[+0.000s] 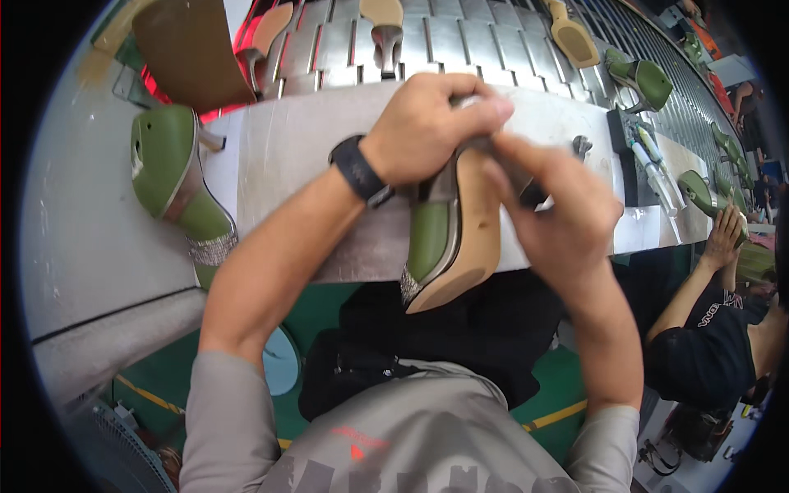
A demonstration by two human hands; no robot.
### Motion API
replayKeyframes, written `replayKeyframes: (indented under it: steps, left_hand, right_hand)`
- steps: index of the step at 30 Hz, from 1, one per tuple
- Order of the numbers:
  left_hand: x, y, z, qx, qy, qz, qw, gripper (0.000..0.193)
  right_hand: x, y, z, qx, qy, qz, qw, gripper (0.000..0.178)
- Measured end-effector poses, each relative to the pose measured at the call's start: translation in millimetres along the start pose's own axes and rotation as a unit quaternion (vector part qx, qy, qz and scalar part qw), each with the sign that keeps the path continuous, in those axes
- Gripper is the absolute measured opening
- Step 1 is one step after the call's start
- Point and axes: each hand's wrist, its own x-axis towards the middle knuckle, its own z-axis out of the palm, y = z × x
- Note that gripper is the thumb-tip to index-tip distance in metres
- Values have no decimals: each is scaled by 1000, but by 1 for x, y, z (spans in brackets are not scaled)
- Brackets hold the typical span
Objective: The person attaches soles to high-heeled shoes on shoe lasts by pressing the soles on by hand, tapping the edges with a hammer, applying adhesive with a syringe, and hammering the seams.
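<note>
A green high-heeled shoe (431, 238) with a tan sole and glittering stones at its toe is tilted on its side, toe pointing toward me. My left hand (427, 123), with a dark band on its wrist, is closed round the shoe's heel end. My right hand (563, 209) is bent close beside the heel, its fingers curled and blurred by motion. Something dark (532, 195) shows within the right hand's grasp; its kind cannot be made out. The heel tip is mostly hidden by my fingers.
Another green shoe (168, 164) lies at the left. Beyond the pale bench (288, 148) runs a slatted metal conveyor (444, 45) bearing several shoes. A dark box with pens (637, 156) stands right of my hands. A co-worker's hand (725, 238) touches a green shoe at far right.
</note>
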Motion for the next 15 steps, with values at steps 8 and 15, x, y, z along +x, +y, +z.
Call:
replayKeyframes:
  steps: [8, 15]
  left_hand:
    - [4, -5, 13, 27, 54, 17, 998, 33]
    - [3, -13, 15, 44, 61, 20, 997, 31]
  right_hand:
    - [-3, 6, 2, -46, -36, 44, 997, 25]
    - [-14, 10, 6, 130, -12, 216, 968, 28]
